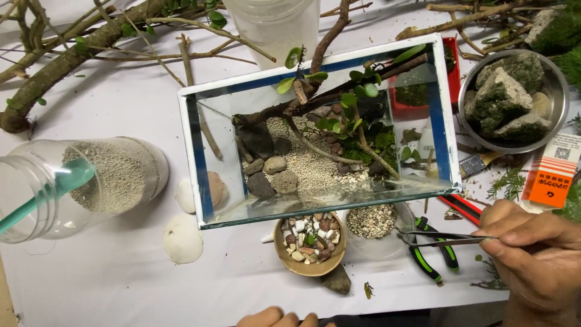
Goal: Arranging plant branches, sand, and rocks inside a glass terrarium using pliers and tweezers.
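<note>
We grip tweezers (445,239) in our right hand (532,260) over the gravel dish (372,221) near the table's front edge; judging by this, picking 1 stone comes next; our left hand (275,317), barely visible, grip unclear.

Glass tank (206,151) sits mid-counter (121,278) w/ gravel, dark stones, moss & a leafy branch (327,100) inside; clear jar of sand (115,175) lies on its side at left w/ a teal scoop (54,188) in it. Metal bowl of mossy rocks (514,100) at upper right, orange card (551,175) just below it; wooden bowl of mixed pebbles (310,239) sits in front of the tank, two white shells (181,239) near its left corner. Thick bare branch (54,66) runs across upper left, white tub (275,24) behind the tank.
</note>
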